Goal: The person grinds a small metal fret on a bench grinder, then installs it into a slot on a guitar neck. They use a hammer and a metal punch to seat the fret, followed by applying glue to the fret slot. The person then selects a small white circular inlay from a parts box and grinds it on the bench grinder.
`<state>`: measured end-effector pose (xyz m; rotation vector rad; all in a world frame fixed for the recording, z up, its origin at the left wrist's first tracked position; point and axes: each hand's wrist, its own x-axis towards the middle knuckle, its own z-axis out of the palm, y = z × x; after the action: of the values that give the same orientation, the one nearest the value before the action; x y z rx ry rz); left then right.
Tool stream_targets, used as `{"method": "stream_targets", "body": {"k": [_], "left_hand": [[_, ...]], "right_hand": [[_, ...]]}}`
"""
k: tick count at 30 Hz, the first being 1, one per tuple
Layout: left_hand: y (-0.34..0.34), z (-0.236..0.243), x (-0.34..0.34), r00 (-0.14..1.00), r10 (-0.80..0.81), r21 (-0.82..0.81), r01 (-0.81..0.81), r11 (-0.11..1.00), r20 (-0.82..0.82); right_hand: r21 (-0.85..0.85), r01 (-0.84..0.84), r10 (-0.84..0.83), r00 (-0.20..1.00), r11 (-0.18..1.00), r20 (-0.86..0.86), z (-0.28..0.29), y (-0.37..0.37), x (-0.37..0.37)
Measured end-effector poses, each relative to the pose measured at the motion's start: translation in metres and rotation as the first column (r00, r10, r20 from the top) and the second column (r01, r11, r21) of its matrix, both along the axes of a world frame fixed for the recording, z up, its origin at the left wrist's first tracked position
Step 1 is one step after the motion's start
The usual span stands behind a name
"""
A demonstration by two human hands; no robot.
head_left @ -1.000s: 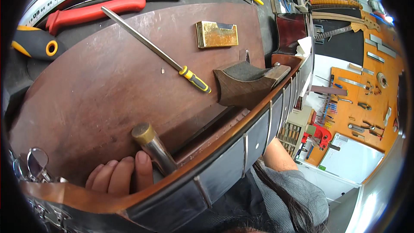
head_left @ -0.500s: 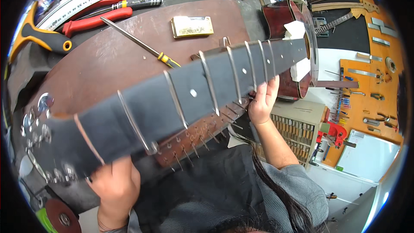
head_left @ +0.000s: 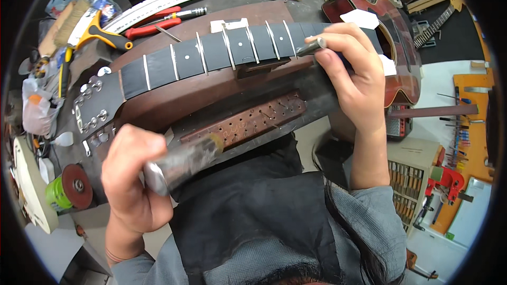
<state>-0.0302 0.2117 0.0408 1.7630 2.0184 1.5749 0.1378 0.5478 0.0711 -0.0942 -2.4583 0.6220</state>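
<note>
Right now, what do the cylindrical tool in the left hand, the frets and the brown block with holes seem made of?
Cylindrical tool: likely metal, its grey surface catching light; the yellowish tip may be brass, though blur leaves that open.
Frets: apparently metal, bright, judging by their silvery shine.
Brown block: probably wood with a fairly dull finish, given its reddish colour and round holes.

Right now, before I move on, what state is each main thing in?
Left hand: closed around the hammer.
Right hand: pinching a metal rod.
Hammer: tilted, blurred.
Rod: at the neck, contact unclear.
Neck: lying crosswise, frets fitted toward the headstock.
Block: wires in some holes.
Pliers: handles apart, tips unclear.
</note>
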Motion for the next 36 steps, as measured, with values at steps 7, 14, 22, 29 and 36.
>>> {"method": "stream_targets", "body": {"k": [7, 14, 22, 29, 36], "left_hand": [[0.066, 0.072, -0.024, 0.923, -0.043, 0.063, 0.072, 0.995, -0.383], [0.125, 0.098, -0.031, 0.822, -0.082, 0.040, 0.127, 0.991, -0.564], [0.165, 0.101, -0.022, 0.784, -0.103, 0.036, 0.158, 0.987, -0.612], [0.177, 0.098, -0.015, 0.756, -0.111, 0.000, 0.145, 0.989, -0.645], [0.183, 0.091, -0.020, 0.767, -0.125, 0.039, 0.191, 0.981, -0.630]], "right_hand": [[-0.163, -0.099, 0.104, 0.994, 0.982, 0.022, -0.004, 0.013, -0.006], [-0.076, -0.062, 0.072, 0.988, 0.995, 0.139, 0.008, 0.009, 0.000], [-0.048, -0.037, 0.042, 0.994, 0.998, 0.100, -0.002, 0.014, 0.001], [0.013, -0.076, 0.076, 0.997, 0.997, 0.022, -0.005, 0.015, -0.001], [0.053, -0.094, 0.093, 0.995, 0.994, 0.021, -0.002, 0.016, 0.000]]}}
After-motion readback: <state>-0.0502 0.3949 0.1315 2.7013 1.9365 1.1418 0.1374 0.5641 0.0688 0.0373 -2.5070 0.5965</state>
